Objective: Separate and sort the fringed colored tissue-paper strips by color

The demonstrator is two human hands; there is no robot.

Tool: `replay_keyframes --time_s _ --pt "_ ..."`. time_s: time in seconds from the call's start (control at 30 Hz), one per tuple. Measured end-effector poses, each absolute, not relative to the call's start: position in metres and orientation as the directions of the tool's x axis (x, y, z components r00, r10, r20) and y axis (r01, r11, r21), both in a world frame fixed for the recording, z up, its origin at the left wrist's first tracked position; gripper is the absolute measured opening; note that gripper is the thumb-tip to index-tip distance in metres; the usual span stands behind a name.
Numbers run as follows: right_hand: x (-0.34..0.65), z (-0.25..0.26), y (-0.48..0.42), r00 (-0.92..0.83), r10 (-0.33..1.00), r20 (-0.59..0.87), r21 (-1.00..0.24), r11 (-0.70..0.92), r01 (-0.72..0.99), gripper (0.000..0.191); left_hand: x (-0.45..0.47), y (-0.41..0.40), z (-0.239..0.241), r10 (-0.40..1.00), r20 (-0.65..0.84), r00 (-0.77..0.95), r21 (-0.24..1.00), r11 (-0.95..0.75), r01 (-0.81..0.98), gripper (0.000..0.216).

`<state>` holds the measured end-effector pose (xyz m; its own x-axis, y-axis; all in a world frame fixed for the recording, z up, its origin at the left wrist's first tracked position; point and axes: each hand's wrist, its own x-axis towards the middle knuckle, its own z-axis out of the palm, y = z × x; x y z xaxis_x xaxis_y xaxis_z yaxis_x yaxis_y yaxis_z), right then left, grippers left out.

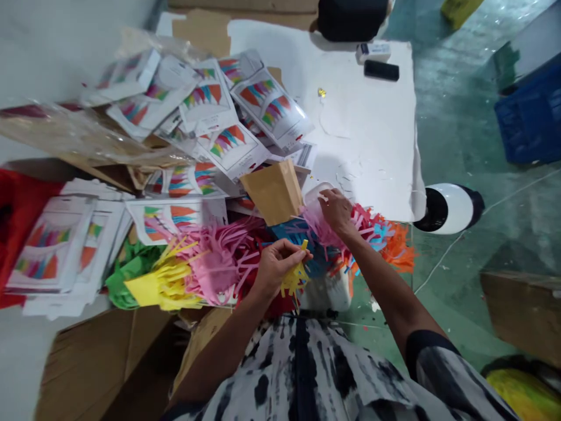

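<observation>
My left hand pinches a yellow paper tassel, its cut strips hanging below the fingers and a short folded end sticking up above them. Farther forward, my right hand has its fingers curled together at a small whitish dish; what they hold, if anything, is too small to make out. Under and beside that wrist lie pink, blue and orange tissue fringes. To the left of my left hand are a pink tissue tassel, a yellow tassel and a green one.
A brown cardboard box stands just beyond my hands. Printed packets are heaped at the back left, with more stacked packets at far left. A black phone-like object lies on the white tabletop. A black-and-white stool stands right.
</observation>
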<state>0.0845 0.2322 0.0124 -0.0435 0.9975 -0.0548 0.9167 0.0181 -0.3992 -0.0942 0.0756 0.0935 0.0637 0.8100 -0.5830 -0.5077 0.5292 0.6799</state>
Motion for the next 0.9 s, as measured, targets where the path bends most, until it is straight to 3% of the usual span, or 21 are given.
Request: replay_keyframes --time_s 0.13,0.3,0.37,0.43,0.53,0.6,0.73,0.9 --pt "0.073 -0.009 0.244 -0.029 0.997 -0.076 -0.285 0.006 0.959 0.027 -0.104 0.086 0.084 0.801 -0.596 0.054 0.663 0.529 -0.53 0.044" --pt "0.074 0.002 0.243 -0.037 0.996 -0.075 -0.271 0.015 0.962 0.025 -0.109 0.095 0.074 0.796 -0.604 0.047 0.664 0.535 -0.523 0.043" --pt "0.075 0.019 0.236 -0.027 0.998 -0.051 -0.326 0.009 0.945 0.024 -0.108 0.096 0.071 0.81 -0.587 0.009 0.699 0.511 -0.501 0.035" --pt "0.077 0.042 0.222 -0.08 0.997 -0.001 -0.463 0.07 0.884 0.021 -0.106 0.096 0.071 0.834 -0.55 -0.043 0.75 0.47 -0.465 0.031" --pt "0.082 0.081 0.19 -0.263 0.963 0.066 -0.71 0.23 0.666 0.016 -0.101 0.093 0.076 0.862 -0.496 -0.105 0.829 0.435 -0.351 0.029" --pt "0.087 0.104 0.166 -0.337 0.94 0.055 -0.802 0.243 0.546 0.016 -0.097 0.089 0.081 0.883 -0.453 -0.127 0.875 0.412 -0.255 0.028" --pt "0.097 0.131 0.131 -0.368 0.93 0.015 -0.861 0.199 0.468 0.015 -0.086 0.078 0.089 0.937 -0.328 -0.122 0.942 0.314 -0.121 0.024" --pt "0.11 0.142 0.107 -0.406 0.914 0.01 -0.849 0.222 0.479 0.015 -0.071 0.057 0.095 0.979 -0.169 -0.114 0.985 0.17 0.007 0.018"
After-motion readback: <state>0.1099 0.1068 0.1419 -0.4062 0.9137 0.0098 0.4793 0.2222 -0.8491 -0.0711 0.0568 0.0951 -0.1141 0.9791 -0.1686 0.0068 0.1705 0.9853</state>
